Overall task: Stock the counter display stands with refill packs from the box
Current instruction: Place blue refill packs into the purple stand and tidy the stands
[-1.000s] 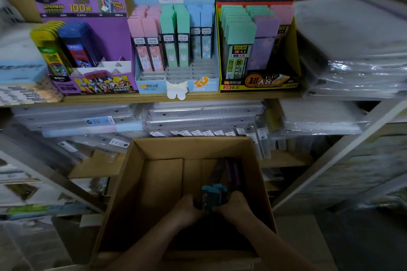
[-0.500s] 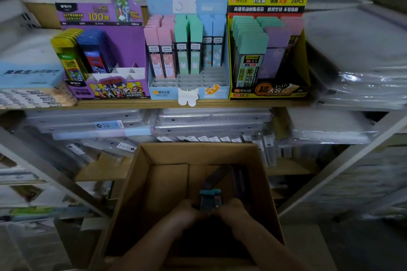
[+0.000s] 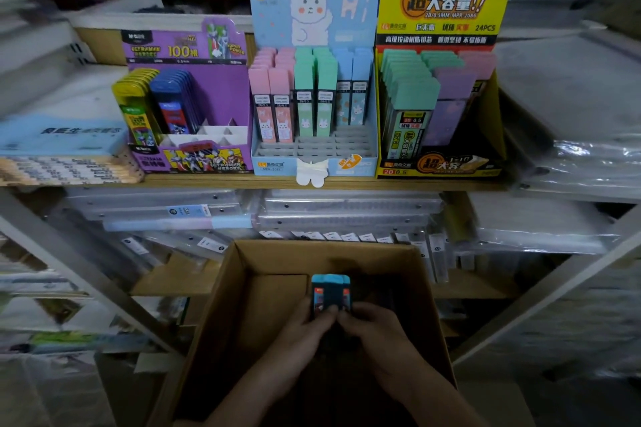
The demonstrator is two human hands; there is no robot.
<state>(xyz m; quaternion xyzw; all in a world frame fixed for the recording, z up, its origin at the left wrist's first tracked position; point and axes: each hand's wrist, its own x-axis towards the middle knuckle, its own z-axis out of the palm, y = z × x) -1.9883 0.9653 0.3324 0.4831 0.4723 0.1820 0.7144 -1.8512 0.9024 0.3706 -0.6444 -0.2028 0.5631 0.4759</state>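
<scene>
**Blue packs coming up**

The left hand [image 3: 305,333] and right hand [image 3: 378,329] both grip a small bundle of blue-capped refill packs [image 3: 330,291]. It's higher in the cardboard box [image 3: 222,288] than a moment ago. It's probably headed for the purple Ultraman stand [image 3: 225,94], which has empty slots. The box bottom is too dark to count what's left.
</scene>
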